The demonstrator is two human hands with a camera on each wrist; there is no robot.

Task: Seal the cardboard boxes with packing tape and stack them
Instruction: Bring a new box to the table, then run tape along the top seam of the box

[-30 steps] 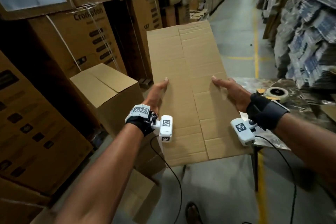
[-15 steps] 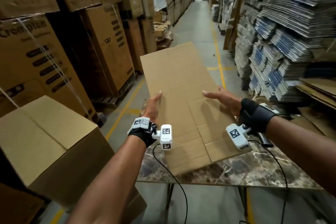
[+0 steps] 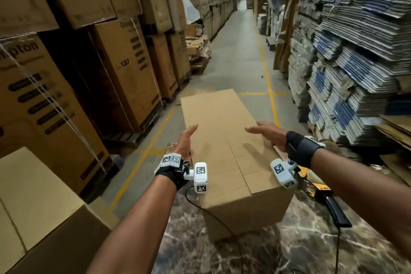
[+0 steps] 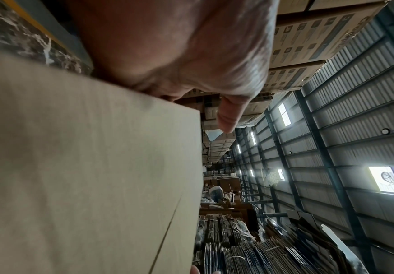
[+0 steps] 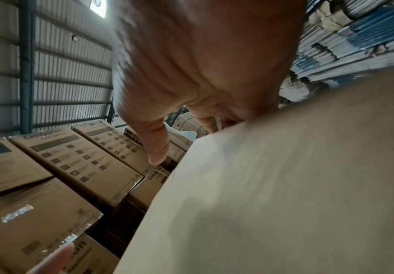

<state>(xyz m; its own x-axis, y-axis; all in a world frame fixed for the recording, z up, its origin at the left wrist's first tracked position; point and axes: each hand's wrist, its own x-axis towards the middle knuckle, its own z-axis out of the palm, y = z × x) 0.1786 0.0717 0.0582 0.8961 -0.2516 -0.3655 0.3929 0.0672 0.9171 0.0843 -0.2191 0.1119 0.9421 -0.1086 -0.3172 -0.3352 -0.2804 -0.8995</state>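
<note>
one plain box (image 3: 224, 140) on table, two hands, one tape dispenser (image 3: 320, 193)

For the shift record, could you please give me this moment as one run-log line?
stage: box forming | box: on marble table, untaped | left hand: open, against left side | right hand: open, on top right edge

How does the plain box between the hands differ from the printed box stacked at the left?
The plain box stands on the marble table, and the printed box stands in the stack by the aisle. The plain box bears no print, while the printed box carries dark lettering and strapping. Both are brown cardboard.
</note>
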